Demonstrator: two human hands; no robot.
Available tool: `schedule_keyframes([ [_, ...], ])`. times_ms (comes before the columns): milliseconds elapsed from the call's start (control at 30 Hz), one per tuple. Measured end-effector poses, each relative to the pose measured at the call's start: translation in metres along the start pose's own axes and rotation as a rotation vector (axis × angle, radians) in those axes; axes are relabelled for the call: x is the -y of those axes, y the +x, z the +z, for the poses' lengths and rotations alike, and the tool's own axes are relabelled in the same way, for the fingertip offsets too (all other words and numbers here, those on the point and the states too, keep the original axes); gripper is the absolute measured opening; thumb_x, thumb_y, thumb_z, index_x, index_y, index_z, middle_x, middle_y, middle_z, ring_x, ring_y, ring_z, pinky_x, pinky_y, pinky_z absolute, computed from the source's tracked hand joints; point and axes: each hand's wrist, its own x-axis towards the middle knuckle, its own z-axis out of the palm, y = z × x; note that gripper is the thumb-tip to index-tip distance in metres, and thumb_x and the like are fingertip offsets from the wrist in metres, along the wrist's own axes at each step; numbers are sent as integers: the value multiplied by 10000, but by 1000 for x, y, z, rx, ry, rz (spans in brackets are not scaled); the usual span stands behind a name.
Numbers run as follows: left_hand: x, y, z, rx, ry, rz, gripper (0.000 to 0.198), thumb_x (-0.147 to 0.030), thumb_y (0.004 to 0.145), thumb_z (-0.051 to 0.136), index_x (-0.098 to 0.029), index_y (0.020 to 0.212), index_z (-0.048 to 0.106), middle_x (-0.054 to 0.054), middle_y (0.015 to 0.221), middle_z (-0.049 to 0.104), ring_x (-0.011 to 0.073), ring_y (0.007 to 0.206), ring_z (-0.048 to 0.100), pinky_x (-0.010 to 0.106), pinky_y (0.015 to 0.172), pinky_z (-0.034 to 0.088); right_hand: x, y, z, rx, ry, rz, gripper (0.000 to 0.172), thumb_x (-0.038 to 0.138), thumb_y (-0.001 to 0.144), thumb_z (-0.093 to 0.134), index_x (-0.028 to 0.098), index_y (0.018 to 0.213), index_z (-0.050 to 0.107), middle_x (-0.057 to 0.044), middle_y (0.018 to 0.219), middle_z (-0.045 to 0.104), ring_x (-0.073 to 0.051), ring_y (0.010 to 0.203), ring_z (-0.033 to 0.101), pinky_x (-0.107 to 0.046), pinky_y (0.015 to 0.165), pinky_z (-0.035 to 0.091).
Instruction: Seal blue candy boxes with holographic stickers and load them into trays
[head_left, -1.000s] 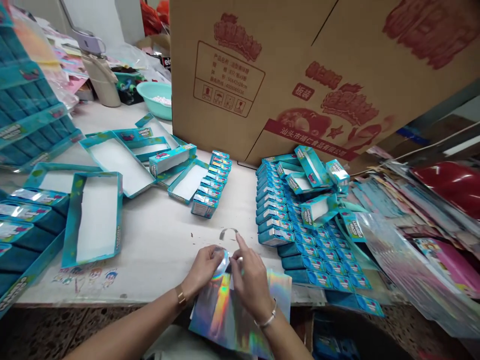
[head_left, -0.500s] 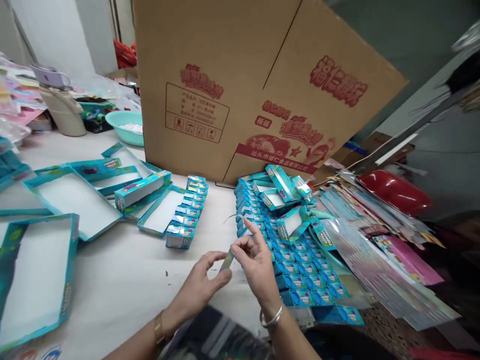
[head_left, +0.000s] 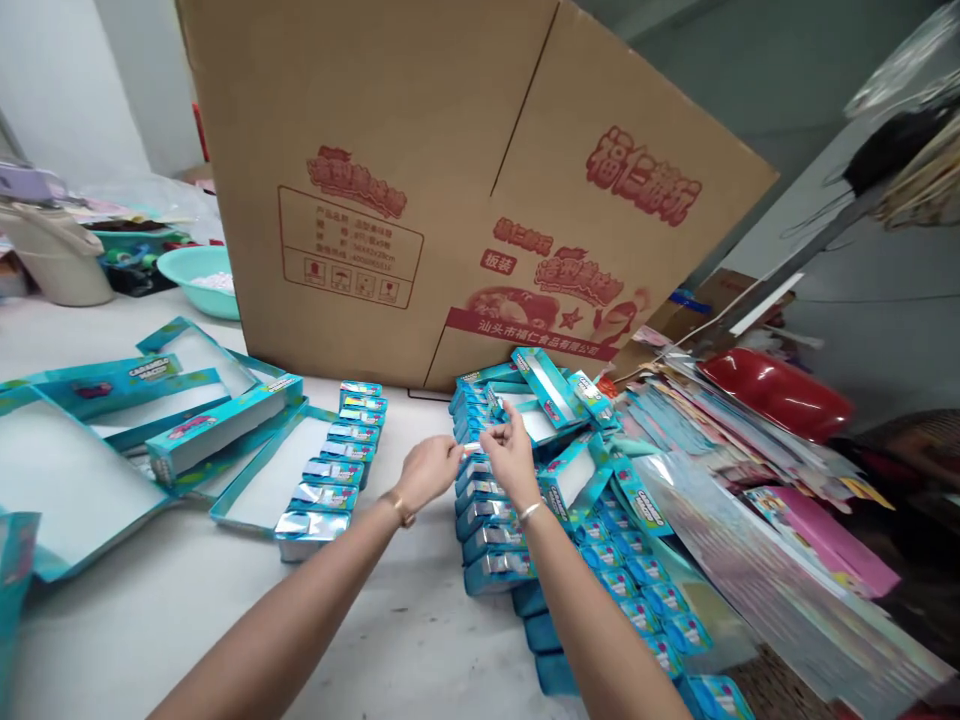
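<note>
Both my arms reach forward over the white table point(head_left: 225, 600). My left hand point(head_left: 427, 470) and my right hand point(head_left: 511, 450) are pinched together on a small shiny strip point(head_left: 472, 448), held between them just above a long row of small teal boxes point(head_left: 487, 520). More small teal boxes are piled loosely behind that row point(head_left: 555, 400). A shorter row of the same boxes point(head_left: 330, 470) lies to the left of my left hand.
A big brown cardboard carton point(head_left: 450, 180) stands behind the boxes. Open teal trays point(head_left: 67, 480) lie at the left. A teal bowl point(head_left: 199, 280) and a beige jug point(head_left: 56, 260) stand at the far left. Shiny plastic sheets point(head_left: 750, 520) and a red object point(head_left: 776, 385) lie right.
My hands left the holographic sheet near the table's front edge and moved forward, carrying a small strip to the row of teal boxes. The view has turned right and up.
</note>
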Motion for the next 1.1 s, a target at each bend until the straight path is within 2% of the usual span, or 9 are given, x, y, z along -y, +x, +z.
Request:
schedule_keyframes([
  [133,-6,50,1,50,169,-22,287,-310,881,506,-179,700,686,125,828,741,255,820,675,295,679,404,-25,37,0,-35,-60,12,737,248,730,598,129,1425,386,50,699,576,-149,652,573,-295,700,487],
  [267,-8,71,-2,108,260,1,287,-316,892,503,-192,736,710,110,868,755,252,857,686,285,673,410,-39,52,-2,-41,-61,24,794,266,722,584,145,1462,322,47,723,589,-140,617,573,-271,640,488],
  [433,-9,82,-3,178,334,3,274,-308,929,497,-180,821,714,102,894,744,241,885,685,299,709,453,-42,55,-7,-47,-119,0,816,215,723,562,165,1493,295,29,791,587,-143,653,573,-275,681,498],
  [567,-9,90,-1,283,382,-30,252,-366,953,556,-145,967,676,61,967,705,190,885,667,364,808,528,-44,50,-6,-4,-439,-165,746,135,786,473,206,1511,309,-14,905,598,-166,761,580,-313,796,492],
  [667,-8,93,2,337,418,-61,270,-383,943,591,-148,1063,650,61,1056,680,190,934,660,399,847,547,-48,46,-5,27,-622,-259,745,98,814,421,191,1535,259,-50,990,601,-178,820,589,-319,825,496],
  [967,-12,95,9,346,493,-83,291,-359,941,599,-157,1149,628,81,1162,652,221,1038,641,441,903,534,-57,44,-4,28,-714,-312,799,49,805,390,196,1561,179,-75,1023,591,-210,915,595,-355,880,509],
  [1100,-10,95,13,341,494,-88,289,-361,942,597,-159,1147,630,83,1173,651,223,1049,638,447,916,528,-56,43,-2,54,-814,-283,830,19,797,385,213,1568,146,-85,1074,589,-219,944,600,-356,886,510],
])
